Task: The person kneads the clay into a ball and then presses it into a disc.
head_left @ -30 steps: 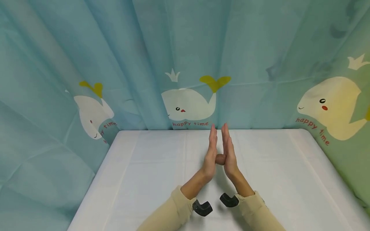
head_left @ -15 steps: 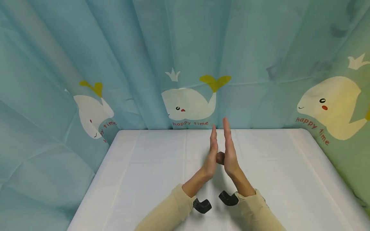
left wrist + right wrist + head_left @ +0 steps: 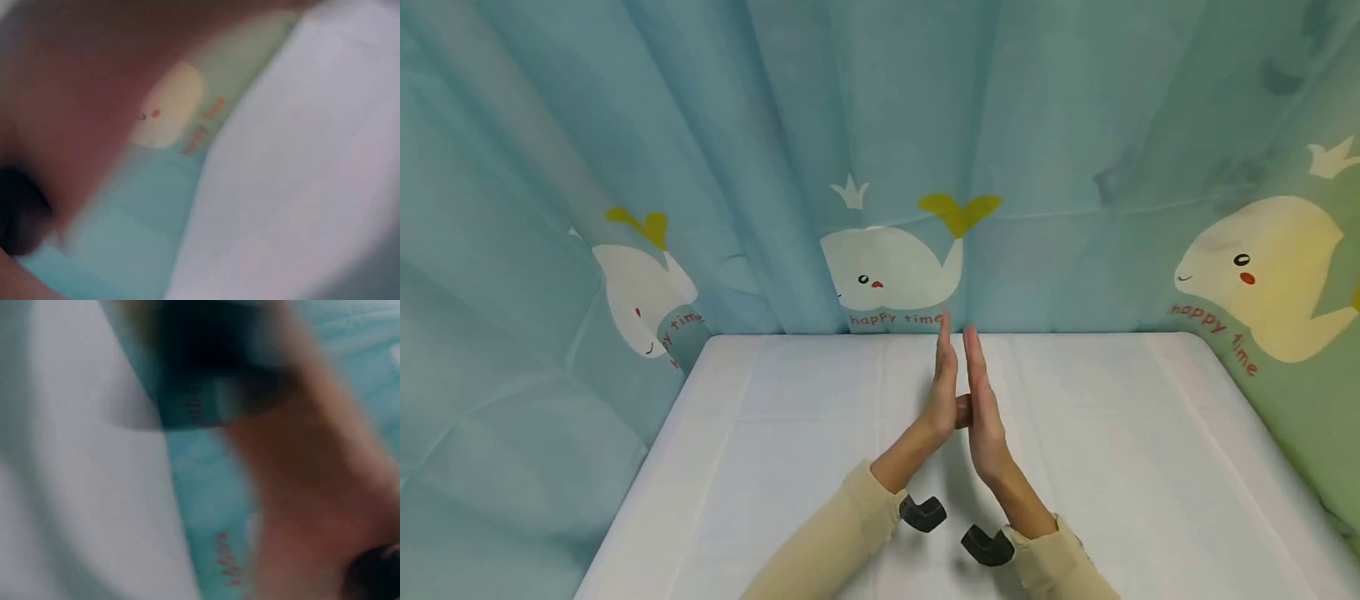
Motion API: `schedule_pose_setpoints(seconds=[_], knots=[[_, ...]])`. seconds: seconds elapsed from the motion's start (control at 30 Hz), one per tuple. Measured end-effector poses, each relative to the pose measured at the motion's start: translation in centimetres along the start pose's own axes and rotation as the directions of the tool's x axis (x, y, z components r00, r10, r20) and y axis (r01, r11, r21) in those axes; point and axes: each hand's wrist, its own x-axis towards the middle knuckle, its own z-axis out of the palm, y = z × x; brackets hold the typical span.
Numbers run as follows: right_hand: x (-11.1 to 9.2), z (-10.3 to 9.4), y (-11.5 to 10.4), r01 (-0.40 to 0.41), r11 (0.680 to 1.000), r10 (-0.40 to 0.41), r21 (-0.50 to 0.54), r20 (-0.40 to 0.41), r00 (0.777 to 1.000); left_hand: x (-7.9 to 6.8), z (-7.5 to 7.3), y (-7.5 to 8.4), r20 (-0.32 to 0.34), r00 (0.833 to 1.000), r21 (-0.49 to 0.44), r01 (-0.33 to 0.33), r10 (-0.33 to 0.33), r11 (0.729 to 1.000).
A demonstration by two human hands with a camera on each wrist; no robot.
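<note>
The curtain (image 3: 1075,108) fills the top and both sides of the frame, behind your work; I see no hazard in it. The white table (image 3: 805,400) spreads across the lower half. Your hands appear to be raised above it, so anything you lose would probably drop onto the cloth and might roll. Your left sleeve (image 3: 823,537) and right sleeve (image 3: 1067,567) come in from the bottom edge, just right of centre.

Your left hand (image 3: 943,398) and right hand (image 3: 983,408) stand right of centre, palms facing, fingers straight and pointing up the frame. Neither is curled round anything; the hold is palm pressure alone. Ease one palm away and the piece could fall; press unevenly and it could flatten on one side, if it is as soft as it looks. Your fingertips are apart at the top, so let the palms splay and it might slip out.

The black left mount (image 3: 923,514) and right mount (image 3: 987,546) lie near each other at lower centre; bring your wrists closer and they could knock.

Smallest is the brown lump (image 3: 962,412), between your palms, partly covered by the right. Both wrist views are too blurred to show it.
</note>
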Motion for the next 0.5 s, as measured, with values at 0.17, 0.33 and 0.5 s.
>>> schedule_pose_setpoints(seconds=[0.17, 0.33, 0.5], knots=[[1.1, -1.3, -1.0, -0.023, 0.997, 0.020, -0.068, -0.041, 0.999, -1.3, 0.9, -0.2, 0.083, 0.996, -0.044, 0.033, -0.029, 0.999], [1.8, -3.2, 0.1, -0.041, 0.999, 0.044, 0.021, -0.112, 0.993, -2.1, 1.8, 1.7, 0.160, 0.986, -0.133, -0.025, 0.046, 0.991], [0.4, -1.8, 1.0, -0.025, 0.999, 0.027, 0.030, -0.053, 0.998, -1.2, 1.2, 3.0, 0.044, 0.992, -0.136, -0.108, 0.115, 0.985]])
